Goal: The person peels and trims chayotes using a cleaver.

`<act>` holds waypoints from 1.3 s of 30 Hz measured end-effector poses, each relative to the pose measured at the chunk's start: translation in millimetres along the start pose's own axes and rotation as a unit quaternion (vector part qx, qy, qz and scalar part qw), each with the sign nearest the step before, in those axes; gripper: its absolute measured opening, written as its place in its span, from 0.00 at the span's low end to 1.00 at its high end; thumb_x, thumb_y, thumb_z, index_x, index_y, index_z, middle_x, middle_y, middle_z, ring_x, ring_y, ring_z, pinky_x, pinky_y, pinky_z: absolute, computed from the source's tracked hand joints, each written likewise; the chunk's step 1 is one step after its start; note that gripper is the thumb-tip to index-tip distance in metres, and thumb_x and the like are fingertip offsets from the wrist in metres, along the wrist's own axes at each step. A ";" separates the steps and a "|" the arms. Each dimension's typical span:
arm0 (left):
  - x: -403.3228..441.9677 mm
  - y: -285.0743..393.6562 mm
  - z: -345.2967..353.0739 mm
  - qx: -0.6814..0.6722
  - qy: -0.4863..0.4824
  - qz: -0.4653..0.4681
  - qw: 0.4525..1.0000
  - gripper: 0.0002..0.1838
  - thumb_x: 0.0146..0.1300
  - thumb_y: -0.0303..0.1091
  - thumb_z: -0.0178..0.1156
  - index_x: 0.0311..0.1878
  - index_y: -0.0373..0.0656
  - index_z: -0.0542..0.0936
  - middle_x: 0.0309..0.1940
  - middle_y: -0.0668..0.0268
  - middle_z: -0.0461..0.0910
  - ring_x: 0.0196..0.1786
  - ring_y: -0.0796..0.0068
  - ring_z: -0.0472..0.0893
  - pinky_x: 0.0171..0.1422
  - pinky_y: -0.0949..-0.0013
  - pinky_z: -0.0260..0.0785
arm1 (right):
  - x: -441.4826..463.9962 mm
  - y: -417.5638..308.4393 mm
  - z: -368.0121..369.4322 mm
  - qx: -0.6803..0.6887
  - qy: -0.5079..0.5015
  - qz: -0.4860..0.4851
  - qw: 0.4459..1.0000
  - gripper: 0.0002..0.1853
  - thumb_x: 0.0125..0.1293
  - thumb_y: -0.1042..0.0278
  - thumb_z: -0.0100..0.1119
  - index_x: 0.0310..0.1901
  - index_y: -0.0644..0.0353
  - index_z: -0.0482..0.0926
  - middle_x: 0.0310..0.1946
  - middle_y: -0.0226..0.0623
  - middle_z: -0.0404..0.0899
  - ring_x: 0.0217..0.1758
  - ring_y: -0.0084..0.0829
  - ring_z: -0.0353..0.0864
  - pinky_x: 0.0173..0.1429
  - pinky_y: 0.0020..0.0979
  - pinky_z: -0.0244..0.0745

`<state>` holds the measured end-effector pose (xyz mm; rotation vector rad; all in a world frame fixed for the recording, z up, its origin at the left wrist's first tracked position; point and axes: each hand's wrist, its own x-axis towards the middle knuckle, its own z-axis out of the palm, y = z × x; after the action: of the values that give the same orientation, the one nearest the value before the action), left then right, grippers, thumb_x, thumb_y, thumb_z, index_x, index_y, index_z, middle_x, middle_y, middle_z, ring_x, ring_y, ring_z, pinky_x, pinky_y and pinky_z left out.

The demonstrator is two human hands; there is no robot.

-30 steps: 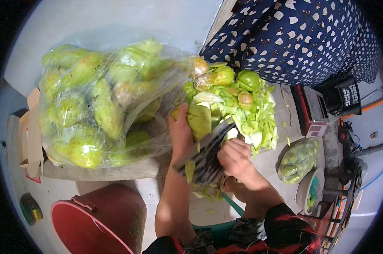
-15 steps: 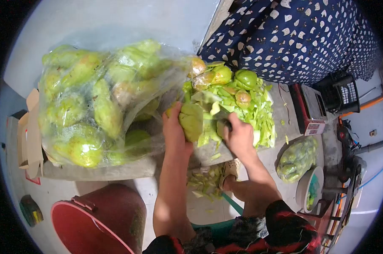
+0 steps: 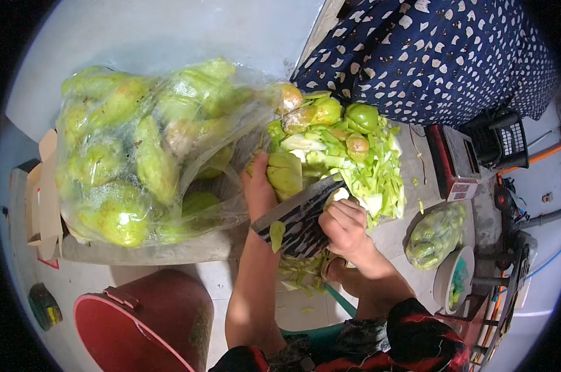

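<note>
My left hand (image 3: 260, 186) is wrapped round a green chayote (image 3: 286, 177) above the bench, its cut side towards the right. My right hand (image 3: 345, 226) is closed round the handle of a broad cleaver (image 3: 302, 220); the handle itself is mostly hidden. The dark, streaked blade points left, below the chayote and partly in front of my left forearm. A small green sliver (image 3: 277, 236) clings to the blade near its tip. A pale piece (image 3: 337, 196) shows beside my right thumb. Behind my hands lies a heap of cut green pieces (image 3: 379, 170), with several rounder ends on it.
A clear plastic bag of chayotes (image 3: 138, 155) fills the left of the bench (image 3: 169, 253). A red bucket (image 3: 150, 316) stands on the floor. To the right are a red scale (image 3: 445, 164), another filled bag (image 3: 437, 235) and a white tub (image 3: 445, 279). Dark patterned cloth (image 3: 417, 62) hangs behind.
The cleaver has swung down and left from beside the heap, showing its flat blade. My right hand has turned and lowered slightly. The chayote stays in my left hand, shifted slightly right.
</note>
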<state>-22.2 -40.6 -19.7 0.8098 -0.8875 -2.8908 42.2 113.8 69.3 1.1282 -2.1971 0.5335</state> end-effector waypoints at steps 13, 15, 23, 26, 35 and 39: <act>-38.1 26.9 26.7 -0.018 0.029 -0.032 0.999 0.16 0.67 0.51 0.55 0.42 0.49 0.79 0.31 0.70 0.81 0.31 0.73 0.81 0.34 0.69 0.72 | -12.1 26.0 12.2 -0.075 -0.096 0.226 0.967 0.15 0.43 0.78 0.62 0.33 0.57 0.68 0.23 0.39 0.73 0.25 0.46 0.76 0.28 0.44 0.71; -38.9 27.6 25.0 0.017 0.018 -0.053 0.998 0.16 0.66 0.53 0.56 0.41 0.51 0.78 0.30 0.72 0.81 0.30 0.75 0.79 0.30 0.69 0.70 | -13.8 25.6 10.7 -0.095 -0.077 0.240 0.963 0.17 0.41 0.78 0.65 0.33 0.57 0.69 0.24 0.39 0.74 0.27 0.46 0.78 0.29 0.43 0.72; -51.1 43.3 34.6 -0.043 -0.044 -0.178 0.982 0.18 0.66 0.55 0.54 0.41 0.49 0.78 0.28 0.67 0.79 0.15 0.75 0.70 0.13 0.75 0.53 | 0.5 13.5 -17.6 0.002 0.058 0.366 0.929 0.12 0.51 0.79 0.64 0.32 0.59 0.69 0.20 0.42 0.74 0.20 0.39 0.77 0.27 0.33 0.71; -55.8 45.7 37.6 -0.063 -0.065 -0.176 0.980 0.20 0.67 0.54 0.53 0.42 0.46 0.78 0.27 0.66 0.79 0.16 0.75 0.71 0.12 0.75 0.53 | 2.3 12.6 -32.4 0.054 0.183 0.357 0.914 0.09 0.59 0.79 0.63 0.30 0.61 0.71 0.18 0.39 0.73 0.21 0.20 0.75 0.27 0.24 0.67; -63.5 50.5 50.6 -0.119 -0.051 -0.127 0.983 0.21 0.69 0.55 0.51 0.45 0.47 0.79 0.34 0.62 0.82 0.22 0.70 0.76 0.20 0.71 0.64 | 14.5 21.9 -34.3 0.042 -0.018 0.438 0.898 0.09 0.62 0.75 0.60 0.32 0.60 0.67 0.17 0.45 0.70 0.20 0.51 0.74 0.27 0.38 0.69; -61.1 47.6 42.9 -0.101 -0.147 -0.105 0.978 0.21 0.69 0.56 0.51 0.48 0.48 0.79 0.37 0.63 0.83 0.27 0.70 0.80 0.22 0.70 0.65 | 7.6 20.5 -31.4 0.049 -0.024 0.419 0.907 0.10 0.56 0.77 0.61 0.32 0.60 0.67 0.18 0.43 0.70 0.19 0.48 0.73 0.26 0.38 0.69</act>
<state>3.6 -48.6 64.7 0.4938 -0.5328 -3.2766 32.1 139.3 95.9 0.1681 -2.6633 0.9755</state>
